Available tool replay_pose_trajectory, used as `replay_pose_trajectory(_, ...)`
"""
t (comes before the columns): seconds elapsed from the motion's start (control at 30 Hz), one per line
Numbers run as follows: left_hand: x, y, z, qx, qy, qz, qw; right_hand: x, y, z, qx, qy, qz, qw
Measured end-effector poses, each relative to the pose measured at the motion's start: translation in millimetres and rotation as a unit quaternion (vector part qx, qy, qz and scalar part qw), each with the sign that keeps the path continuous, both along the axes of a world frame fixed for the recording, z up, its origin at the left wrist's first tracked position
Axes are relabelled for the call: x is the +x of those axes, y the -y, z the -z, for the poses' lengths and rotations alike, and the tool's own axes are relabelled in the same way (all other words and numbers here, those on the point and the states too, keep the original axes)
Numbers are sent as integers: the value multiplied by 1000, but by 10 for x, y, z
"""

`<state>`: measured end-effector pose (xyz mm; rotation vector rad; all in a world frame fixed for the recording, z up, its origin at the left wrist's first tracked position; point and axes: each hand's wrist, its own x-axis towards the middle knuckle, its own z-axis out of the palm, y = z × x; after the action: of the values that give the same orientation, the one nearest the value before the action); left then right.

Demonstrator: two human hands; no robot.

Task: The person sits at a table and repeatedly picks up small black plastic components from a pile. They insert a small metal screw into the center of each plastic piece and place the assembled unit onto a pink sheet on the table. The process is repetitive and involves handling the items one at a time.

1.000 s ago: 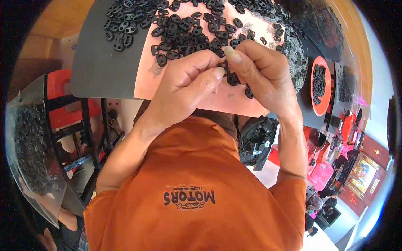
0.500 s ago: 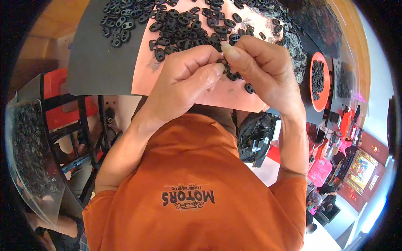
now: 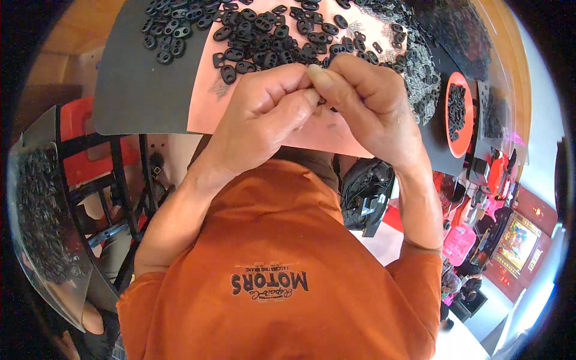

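My left hand (image 3: 267, 111) and my right hand (image 3: 369, 102) meet over the near part of a pink sheet (image 3: 207, 111). Thumbs and fingertips are pinched together, almost touching each other. Whatever they hold is tiny and covered by the fingers; only a bit of black shows beneath the fingertips. Just beyond the hands lies a heap of black two-hole cord locks (image 3: 264, 39), spread over the pink sheet. To the right of my right hand is a pile of small silvery metal springs (image 3: 423, 84).
More cord locks (image 3: 177, 27) lie on the dark tabletop (image 3: 144, 90) at left. An orange-red plate (image 3: 461, 147) of small black parts stands at right. Clear bags of black pieces (image 3: 459, 39) lie at far right and hang at left (image 3: 45, 210). A red chair (image 3: 78, 159) stands left.
My right hand has shifted slightly left, its thumb now closer over the left fingertips. Loose black pieces that showed under the right hand are now mostly covered.
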<state>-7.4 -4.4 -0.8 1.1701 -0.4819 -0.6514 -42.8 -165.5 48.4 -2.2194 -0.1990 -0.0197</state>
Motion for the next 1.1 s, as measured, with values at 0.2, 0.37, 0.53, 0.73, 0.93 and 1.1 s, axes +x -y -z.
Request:
replay_pose_trajectory(0.2, 9, -9, -28, -24, -20, 7, 999, -97, 38, -162, 45, -76, 28, 996)
replay_pose_trajectory(0.37, 15, -9, -11, -5, 6, 9, 1000, -139, 48, -102, 91, -68, 26, 993)
replay_pose_trajectory(0.53, -11, 15, -24, -2, -3, 0, 1000, -124, 57, -55, 41, -12, 2, 999)
replay_pose_trajectory(0.73, -27, 13, 15, 12, 44, 5, 999, -135, 43, 6, -40, 71, -32, 996)
replay_pose_trajectory(0.93, -2, 4, 33, 31, 84, 33, 995, -157, 72, 17, -102, 104, -73, 987)
replay_pose_trajectory(1.1, 0, 25, 17, 38, 73, 43, 996, -163, 79, 19, -29, 49, -26, 998)
